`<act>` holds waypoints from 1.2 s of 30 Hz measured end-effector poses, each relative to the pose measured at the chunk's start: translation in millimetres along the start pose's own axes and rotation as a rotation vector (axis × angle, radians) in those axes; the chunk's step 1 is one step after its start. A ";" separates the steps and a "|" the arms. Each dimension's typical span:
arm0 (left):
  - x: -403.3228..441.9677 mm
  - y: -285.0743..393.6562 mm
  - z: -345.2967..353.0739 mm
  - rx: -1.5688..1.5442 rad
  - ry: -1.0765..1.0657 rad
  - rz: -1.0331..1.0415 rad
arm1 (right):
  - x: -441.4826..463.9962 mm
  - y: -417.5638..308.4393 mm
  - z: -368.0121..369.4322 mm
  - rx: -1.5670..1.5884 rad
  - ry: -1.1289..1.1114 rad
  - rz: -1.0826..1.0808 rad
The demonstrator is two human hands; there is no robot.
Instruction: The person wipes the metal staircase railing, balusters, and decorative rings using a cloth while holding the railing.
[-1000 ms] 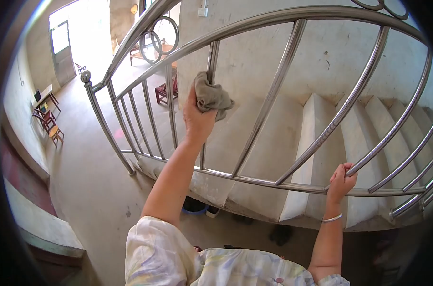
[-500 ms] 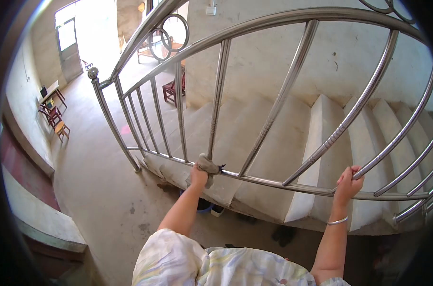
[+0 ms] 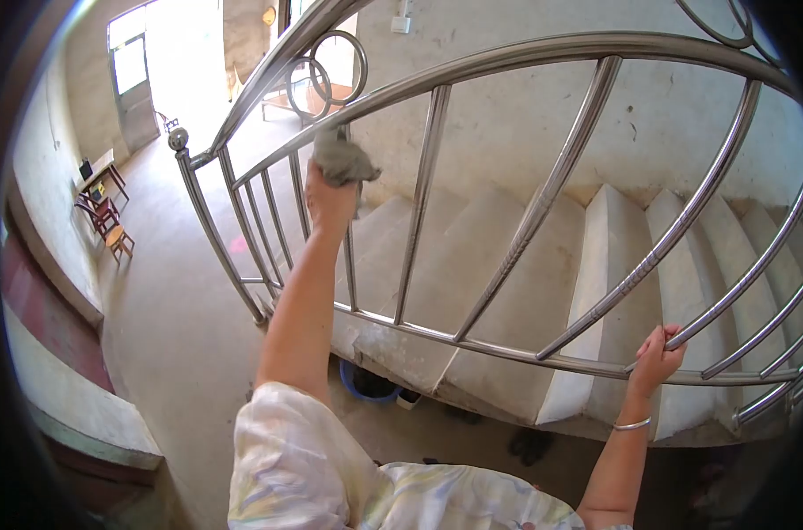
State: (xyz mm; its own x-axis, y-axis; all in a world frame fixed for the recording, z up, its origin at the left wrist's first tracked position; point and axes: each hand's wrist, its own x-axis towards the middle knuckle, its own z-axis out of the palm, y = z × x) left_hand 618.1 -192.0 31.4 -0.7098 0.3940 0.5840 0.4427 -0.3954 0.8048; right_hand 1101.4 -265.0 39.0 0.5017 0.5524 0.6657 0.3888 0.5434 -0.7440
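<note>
My left hand (image 3: 329, 196) is closed on a grey cloth (image 3: 345, 162), which is wrapped against an upright bar near its top, just under the curved rail. Part of the fingers is hidden by the cloth. Lower right, my right hand (image 3: 656, 359) grips a slanting metal bar (image 3: 711, 314) close to where it meets the bottom rail; a silver bangle circles that wrist. Both hands are on the stainless steel stair railing (image 3: 516, 55), whose bars fan out across the view.
Concrete stairs (image 3: 507, 265) rise to the right behind the railing. Beneath them stand a blue basin (image 3: 366, 386) and dark shoes (image 3: 529, 446). A ball-topped post (image 3: 178, 140) ends the railing at left. Along the left wall are a wooden stool (image 3: 118, 238) and a small table (image 3: 99, 172).
My left hand has moved up and a little left with the cloth, from the foot of one bar to the top of the neighbouring bar. My right hand keeps its grip.
</note>
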 end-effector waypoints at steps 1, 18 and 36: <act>-6.0 -25.3 4.4 0.036 0.020 0.018 | 0.5 1.2 -0.2 0.012 -0.009 -0.009; -154.7 -181.0 -38.3 0.042 -0.244 -0.991 | -1.6 1.5 2.1 -0.048 0.056 -0.015; -48.8 -99.0 18.2 -0.411 -0.178 -0.008 | 1.1 9.1 0.7 -0.050 0.080 -0.013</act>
State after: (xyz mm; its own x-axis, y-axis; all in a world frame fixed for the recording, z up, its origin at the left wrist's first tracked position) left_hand 618.9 -156.9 -74.8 -0.5911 0.5210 0.6158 0.1570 -0.6745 0.7214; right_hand 1104.9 -259.0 33.0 0.5558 0.4926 0.6697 0.4322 0.5169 -0.7389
